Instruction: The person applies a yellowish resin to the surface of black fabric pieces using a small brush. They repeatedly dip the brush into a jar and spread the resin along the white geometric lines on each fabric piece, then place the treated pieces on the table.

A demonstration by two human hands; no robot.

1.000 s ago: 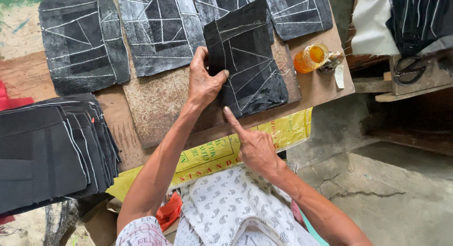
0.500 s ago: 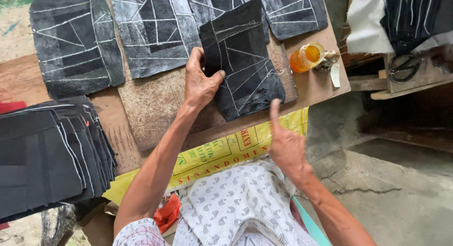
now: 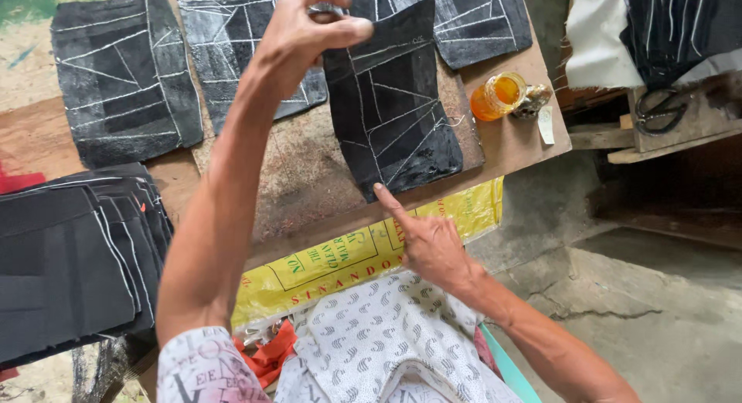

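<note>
A black fabric piece [image 3: 394,109] with white stitched lines lies on the brown wooden board [image 3: 301,179]. My left hand [image 3: 305,32] is raised over the board and pinches the piece's upper left corner between thumb and fingers. My right hand [image 3: 425,241] is at the board's near edge, its index finger stretched out and touching the piece's lower edge. Similar stitched black pieces [image 3: 124,78] lie flat across the far side of the board.
A stack of black fabric [image 3: 73,256] sits at the left. A small jar of orange liquid [image 3: 498,95] stands at the board's right corner. Black scissors [image 3: 657,111] lie on a wooden ledge beyond. A yellow printed sack [image 3: 348,256] hangs below the board.
My left hand has lifted from pressing flat on the piece and now pinches its top corner. My right hand moved back to the piece's lower edge, finger pointing at it.
</note>
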